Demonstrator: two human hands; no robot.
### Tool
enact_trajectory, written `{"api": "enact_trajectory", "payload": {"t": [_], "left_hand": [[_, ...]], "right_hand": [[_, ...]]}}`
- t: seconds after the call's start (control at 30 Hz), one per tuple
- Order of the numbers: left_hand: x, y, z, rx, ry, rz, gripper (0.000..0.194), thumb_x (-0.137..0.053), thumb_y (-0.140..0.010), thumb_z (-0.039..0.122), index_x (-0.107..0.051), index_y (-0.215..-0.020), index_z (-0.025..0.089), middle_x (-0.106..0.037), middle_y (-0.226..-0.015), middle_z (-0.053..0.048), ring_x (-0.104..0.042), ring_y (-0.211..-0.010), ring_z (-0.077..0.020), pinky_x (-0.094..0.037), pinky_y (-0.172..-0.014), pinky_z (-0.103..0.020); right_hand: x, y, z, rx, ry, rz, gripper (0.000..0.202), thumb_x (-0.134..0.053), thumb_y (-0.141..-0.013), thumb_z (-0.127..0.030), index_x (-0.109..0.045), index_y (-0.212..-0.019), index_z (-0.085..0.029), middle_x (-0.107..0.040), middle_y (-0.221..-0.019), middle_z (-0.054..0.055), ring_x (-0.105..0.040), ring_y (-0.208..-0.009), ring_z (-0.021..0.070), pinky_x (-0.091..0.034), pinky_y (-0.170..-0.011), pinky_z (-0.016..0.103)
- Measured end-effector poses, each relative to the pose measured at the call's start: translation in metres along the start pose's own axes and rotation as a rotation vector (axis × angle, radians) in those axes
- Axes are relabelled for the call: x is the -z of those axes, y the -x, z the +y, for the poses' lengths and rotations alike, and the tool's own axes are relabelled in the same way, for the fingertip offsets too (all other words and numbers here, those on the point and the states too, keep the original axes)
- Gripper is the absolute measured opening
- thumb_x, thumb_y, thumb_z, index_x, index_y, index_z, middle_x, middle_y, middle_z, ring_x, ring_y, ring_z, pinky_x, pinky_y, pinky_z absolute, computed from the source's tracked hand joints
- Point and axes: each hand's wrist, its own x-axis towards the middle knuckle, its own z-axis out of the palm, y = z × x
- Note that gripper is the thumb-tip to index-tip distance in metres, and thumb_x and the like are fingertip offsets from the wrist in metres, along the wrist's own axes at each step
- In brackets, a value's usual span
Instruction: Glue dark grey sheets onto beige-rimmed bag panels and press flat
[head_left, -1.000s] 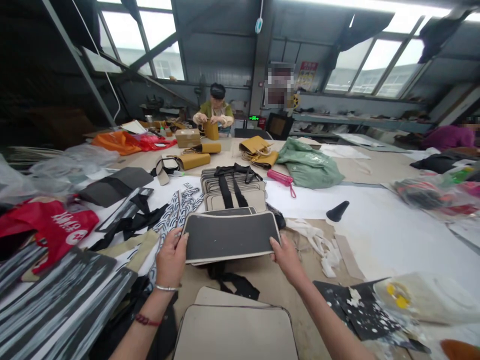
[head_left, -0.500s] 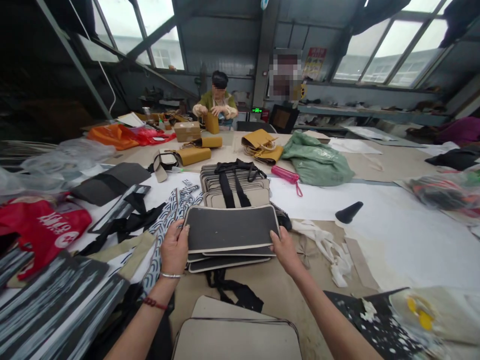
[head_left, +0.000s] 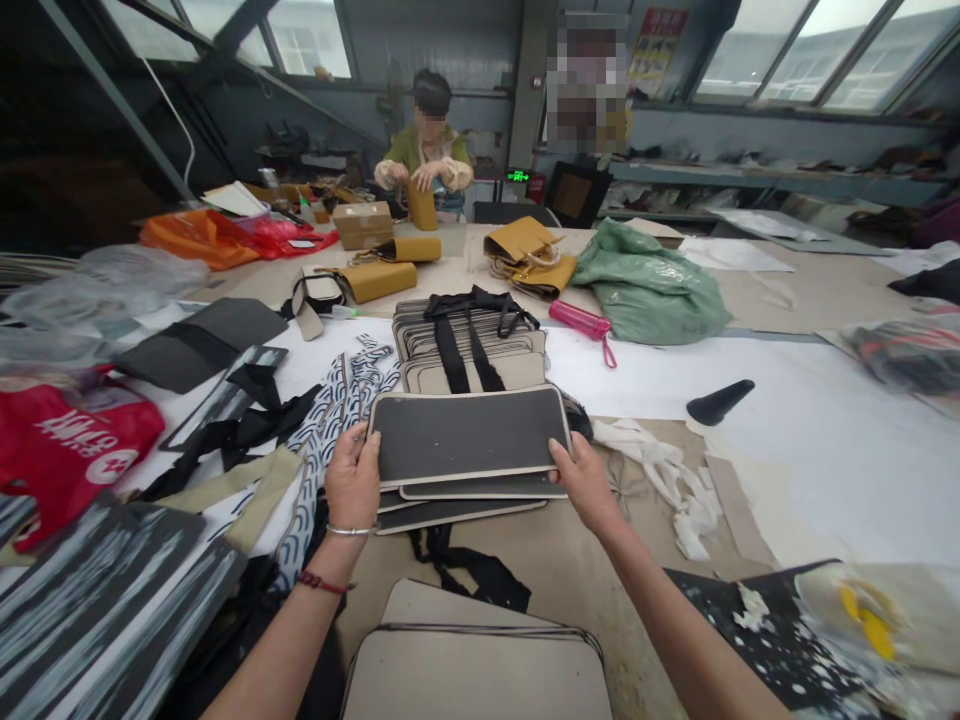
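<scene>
A dark grey rectangular panel [head_left: 469,432] with a pale edge is held between my two hands. My left hand [head_left: 352,480] grips its left end, thumb on the front face. At the right end, my right hand [head_left: 585,482] pinches the panel the same way. Just beneath it lie more dark panels [head_left: 457,512], slightly fanned. Behind stands a stack of beige panels [head_left: 517,374] with black straps [head_left: 452,355] across it. Nearest to me is another beige panel pile [head_left: 480,675], and a black strip [head_left: 487,582] lies between.
Patterned fabric [head_left: 304,490] and a red bag [head_left: 75,440] lie on the left. Further back are mustard bags [head_left: 517,240], a pink pouch [head_left: 579,319] and a green sack [head_left: 649,285]. A black tool [head_left: 720,402] lies right. A person [head_left: 431,150] works across the table.
The camera view has tilted down and shifted slightly. Both hands still hold the dark panel, which sits about the same above the others.
</scene>
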Motion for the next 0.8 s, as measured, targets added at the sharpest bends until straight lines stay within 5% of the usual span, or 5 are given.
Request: {"api": "enact_trajectory", "payload": {"t": [0.17, 0.27, 0.37, 0.47, 0.8], "left_hand": [[0.008, -0.004, -0.031, 0.032, -0.269, -0.082, 0.036, -0.050, -0.076, 0.034, -0.049, -0.107, 0.015, -0.064, -0.089, -0.009, -0.061, -0.084, -0.0202, -0.050, -0.078, -0.038], [0.015, 0.011, -0.044, -0.205, -0.544, -0.120, 0.038, -0.051, -0.077, 0.032, -0.049, -0.110, 0.013, -0.060, -0.103, -0.015, -0.057, -0.098, -0.0247, -0.045, -0.088, -0.044], [0.012, 0.031, -0.041, -0.569, -0.745, -0.296, 0.039, -0.052, -0.079, 0.032, -0.049, -0.114, 0.015, -0.056, -0.115, -0.014, -0.049, -0.111, -0.0247, -0.039, -0.096, -0.044], [-0.003, 0.044, -0.034, -0.743, -0.867, -0.491, 0.043, -0.051, -0.080, 0.029, -0.046, -0.120, 0.016, -0.051, -0.125, -0.013, -0.041, -0.120, -0.0243, -0.036, -0.100, -0.043], [-0.028, 0.041, -0.039, -0.754, -0.967, -0.683, 0.042, -0.053, -0.079, 0.028, -0.049, -0.120, 0.022, -0.050, -0.127, -0.011, -0.042, -0.119, -0.0257, -0.038, -0.097, -0.046]], "right_hand": [[0.000, -0.011, 0.037, -0.039, 0.311, 0.065, 0.027, -0.041, -0.078, -0.043, -0.047, -0.084, -0.017, -0.055, -0.066, 0.001, -0.054, -0.053, 0.0144, -0.045, -0.052, 0.028], [0.003, -0.005, 0.057, -0.011, 0.442, 0.113, 0.021, -0.045, -0.075, -0.034, -0.051, -0.085, -0.016, -0.058, -0.078, 0.009, -0.057, -0.073, 0.0216, -0.045, -0.070, 0.038], [0.004, 0.007, 0.060, 0.250, 0.710, 0.110, 0.023, -0.044, -0.079, -0.028, -0.054, -0.094, -0.013, -0.056, -0.093, 0.014, -0.051, -0.093, 0.0255, -0.042, -0.081, 0.041], [-0.005, 0.014, 0.051, 0.565, 0.930, 0.003, 0.027, -0.045, -0.082, -0.026, -0.054, -0.103, -0.012, -0.055, -0.104, 0.015, -0.047, -0.102, 0.0247, -0.041, -0.085, 0.039], [-0.051, -0.001, 0.057, 1.015, 1.139, -0.205, 0.033, -0.044, -0.082, -0.010, -0.053, -0.114, -0.011, -0.058, -0.113, 0.013, -0.050, -0.104, 0.0227, -0.041, -0.085, 0.038]]}}
